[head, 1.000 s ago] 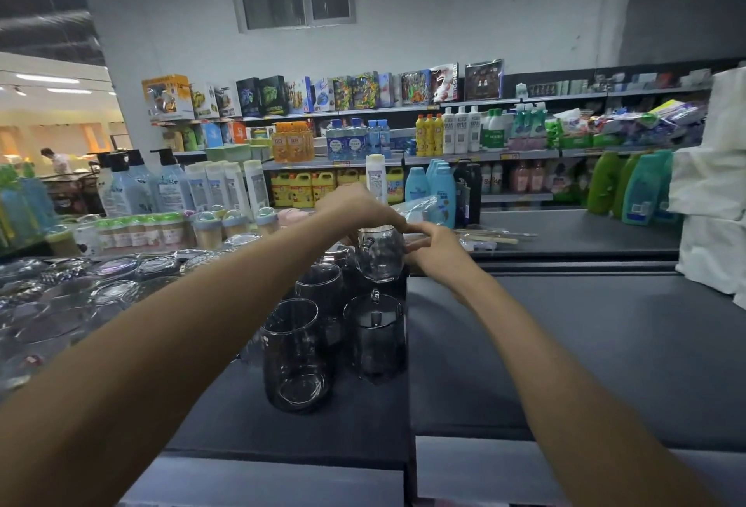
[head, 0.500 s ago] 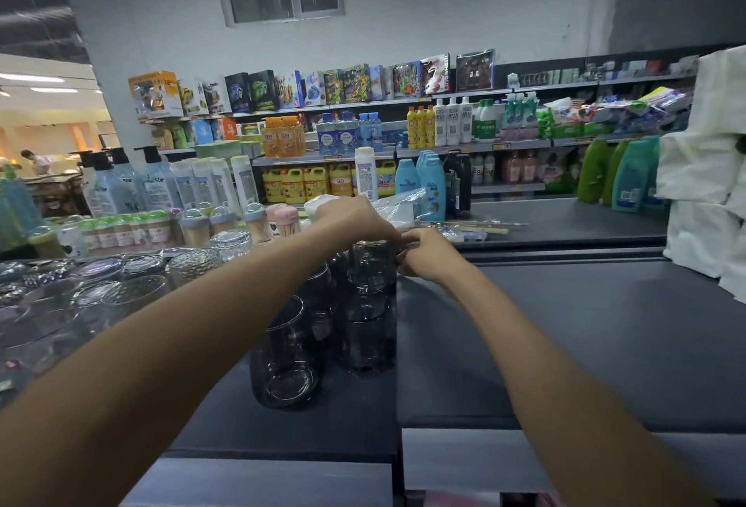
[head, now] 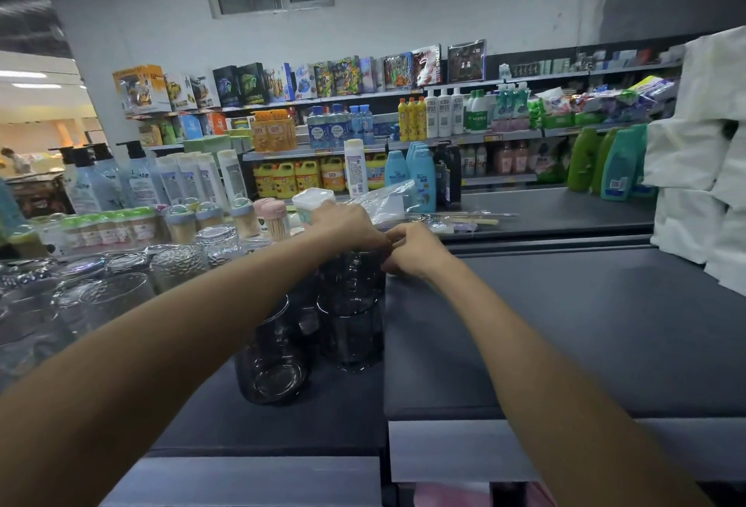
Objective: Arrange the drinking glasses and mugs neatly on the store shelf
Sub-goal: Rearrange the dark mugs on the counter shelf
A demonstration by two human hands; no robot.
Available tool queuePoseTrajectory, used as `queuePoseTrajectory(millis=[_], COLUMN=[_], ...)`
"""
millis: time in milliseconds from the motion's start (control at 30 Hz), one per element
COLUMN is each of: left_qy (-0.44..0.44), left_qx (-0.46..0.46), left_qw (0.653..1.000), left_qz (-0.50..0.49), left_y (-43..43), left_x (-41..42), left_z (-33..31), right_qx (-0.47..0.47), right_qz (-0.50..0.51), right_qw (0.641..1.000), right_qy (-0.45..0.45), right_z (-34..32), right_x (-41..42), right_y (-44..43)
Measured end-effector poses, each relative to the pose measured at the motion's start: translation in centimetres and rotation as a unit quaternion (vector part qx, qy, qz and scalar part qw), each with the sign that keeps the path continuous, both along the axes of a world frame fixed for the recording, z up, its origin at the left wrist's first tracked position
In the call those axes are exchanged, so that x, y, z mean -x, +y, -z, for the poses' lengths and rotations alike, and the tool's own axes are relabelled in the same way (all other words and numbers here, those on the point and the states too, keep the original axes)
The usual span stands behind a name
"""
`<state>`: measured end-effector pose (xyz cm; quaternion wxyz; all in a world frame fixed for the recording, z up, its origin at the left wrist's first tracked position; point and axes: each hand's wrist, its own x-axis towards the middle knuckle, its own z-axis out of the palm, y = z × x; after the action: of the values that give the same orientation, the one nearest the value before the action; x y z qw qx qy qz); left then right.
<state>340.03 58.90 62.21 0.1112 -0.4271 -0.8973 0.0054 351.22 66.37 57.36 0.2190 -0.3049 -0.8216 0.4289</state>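
Far left, clear glasses (head: 177,269) crowd the shelf (head: 565,325), rims near each other, so you have no spare room that way. Just right of them comes the dark cluster: front glass (head: 274,361) nearest you, mid glass (head: 351,335) beside and behind it, both upright.

Your left hand (head: 347,224) sits on top of the back glass (head: 352,270), fingers curled down over its rim, gripping from above. That glass is upright, long axis vertical, directly under the left palm and right behind the mid glass. Whether its base is down on the shelf, you can't tell; the mid glass hides it.

Your right hand (head: 415,248) comes in from the glass's right side, fingers curled, and looks to be pinching the rim where the two hands' fingertips meet. Both hands are on it; the left has the fuller hold.

The glass's right wall runs just about along the seam (head: 385,385) between shelf panels, so that's your line to square against. Right of the seam the dark shelf is bare, so any shifting should go that way. White packs (head: 706,151) wall off the far right, well apart.

Risk, as a guess: nudging forward clinks it into the mid glass.
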Motion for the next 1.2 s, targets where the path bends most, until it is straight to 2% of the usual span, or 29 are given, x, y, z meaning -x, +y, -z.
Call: queuePoseTrajectory(millis=[200,400,500,667,833,933,1033,1200], left_qy=[0.007,-0.084,-0.130,-0.111,-0.040,-0.002,0.054,0.096], left_qx=[0.007,0.042,-0.027,-0.156,-0.269,-0.308,-0.329,-0.345], left_qw=[1.000,0.995,0.991,0.979,0.956,0.940,0.930,0.921], left_qz=[-0.008,-0.016,0.011,0.067,0.113,0.144,0.152,0.152], left_y=[-0.4,-0.7,-2.6,-10.3,-17.2,-18.2,-18.0,-16.6], left_x=[0.4,0.3,-0.2,-4.4,-10.0,-12.3,-13.1,-12.7], left_z=[0.0,-1.1,-3.8,-6.5,-1.9,2.7,6.8,11.0], right_qx=[-0.007,-0.029,-0.043,-0.097,-0.218,-0.246,-0.258,-0.316], right_qz=[0.008,0.008,0.012,-0.002,-0.054,-0.083,-0.097,-0.086], right_qw=[1.000,1.000,0.999,0.995,0.974,0.965,0.960,0.943], right_qy=[-0.001,-0.003,0.000,0.024,-0.009,-0.040,-0.045,-0.060], right_z=[0.3,0.5,0.5,0.3,0.1,0.1,0.4,0.8], right_x=[0.4,0.3,0.4,0.6,0.8,0.4,0.1,0.0], right_y=[0.2,0.3,0.4,0.1,-0.5,-0.8,-1.1,-1.4])
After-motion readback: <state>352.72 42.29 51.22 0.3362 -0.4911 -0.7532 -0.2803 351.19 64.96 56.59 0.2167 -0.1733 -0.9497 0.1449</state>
